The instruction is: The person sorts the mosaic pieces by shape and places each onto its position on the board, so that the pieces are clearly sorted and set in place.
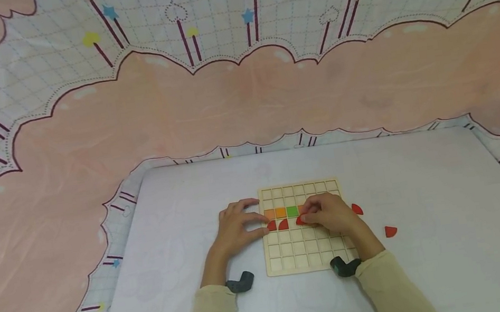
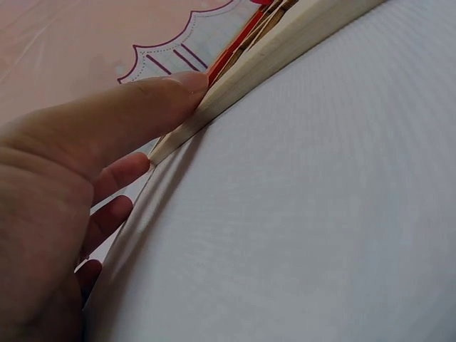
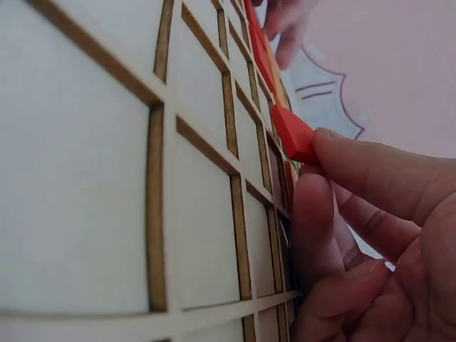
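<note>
A loose piece lies on the counter, right of the board. The left grip, relaxed, touches the board's left edge. The right grip pinches a red piece over the board: best line up its corner, then lower it flat. Just beyond is a green square.

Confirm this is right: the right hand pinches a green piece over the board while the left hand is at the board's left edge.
Wrong colour: the piece in the right hand is red, as the right wrist view shows. The rest stands.
</note>
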Motion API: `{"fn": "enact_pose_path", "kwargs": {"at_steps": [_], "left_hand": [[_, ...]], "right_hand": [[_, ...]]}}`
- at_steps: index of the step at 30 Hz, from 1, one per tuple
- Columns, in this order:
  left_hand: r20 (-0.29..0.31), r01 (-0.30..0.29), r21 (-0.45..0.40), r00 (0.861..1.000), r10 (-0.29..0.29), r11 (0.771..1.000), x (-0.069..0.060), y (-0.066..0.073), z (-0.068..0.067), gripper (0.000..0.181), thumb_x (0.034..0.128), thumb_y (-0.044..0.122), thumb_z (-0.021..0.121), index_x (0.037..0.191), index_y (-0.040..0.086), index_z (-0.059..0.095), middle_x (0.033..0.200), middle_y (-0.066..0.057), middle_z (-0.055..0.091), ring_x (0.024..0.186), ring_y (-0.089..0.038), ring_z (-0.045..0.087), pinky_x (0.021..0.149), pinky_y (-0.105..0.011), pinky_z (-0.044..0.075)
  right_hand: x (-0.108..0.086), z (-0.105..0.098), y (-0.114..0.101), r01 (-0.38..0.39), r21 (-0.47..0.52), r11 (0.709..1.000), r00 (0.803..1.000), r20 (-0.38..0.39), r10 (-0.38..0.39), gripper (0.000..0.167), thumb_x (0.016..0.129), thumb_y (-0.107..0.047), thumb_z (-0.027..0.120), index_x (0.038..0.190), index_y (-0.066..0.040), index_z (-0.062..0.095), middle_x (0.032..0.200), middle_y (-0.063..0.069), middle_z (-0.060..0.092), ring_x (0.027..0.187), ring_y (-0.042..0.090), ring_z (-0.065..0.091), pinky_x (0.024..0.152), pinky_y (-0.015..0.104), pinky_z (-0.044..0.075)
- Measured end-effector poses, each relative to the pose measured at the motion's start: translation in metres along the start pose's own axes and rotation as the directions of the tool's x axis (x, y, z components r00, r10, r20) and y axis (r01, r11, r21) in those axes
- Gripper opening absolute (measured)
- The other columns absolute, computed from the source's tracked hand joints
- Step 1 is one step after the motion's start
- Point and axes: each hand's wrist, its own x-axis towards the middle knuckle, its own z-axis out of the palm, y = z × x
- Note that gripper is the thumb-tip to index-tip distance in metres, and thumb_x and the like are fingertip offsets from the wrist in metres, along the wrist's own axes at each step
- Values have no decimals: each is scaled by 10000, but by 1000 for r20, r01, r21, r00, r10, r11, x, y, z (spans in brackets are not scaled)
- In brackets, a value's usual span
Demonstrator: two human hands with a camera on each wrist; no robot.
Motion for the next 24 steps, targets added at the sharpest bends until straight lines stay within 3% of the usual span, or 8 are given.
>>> {"fn": "enact_pose_path", "kwargs": {"at_steps": [7,24], "left_hand": [[-9,-32,-17,999,32,999,-1,0,-1,142,855,399,803,986,350,828,1479,38,540,1356,-223,439,1098,-527,260],[-21,-24,-8,999,24,1000,-2,4,-5,133,845,364,816,974,335,829,1468,26,556,1343,-260,459,1096,-558,270]], "right_hand": [[3,2,2,-3,-4,1000,1000,3,3,117,862,-225,797,913,-135,743,785,-18,687,786,143,578,730,304,449],[5,5,2,-36,-14,999,999,4,36,59,860,-199,785,876,-154,750,710,-27,660,715,151,595,710,308,445]]}}
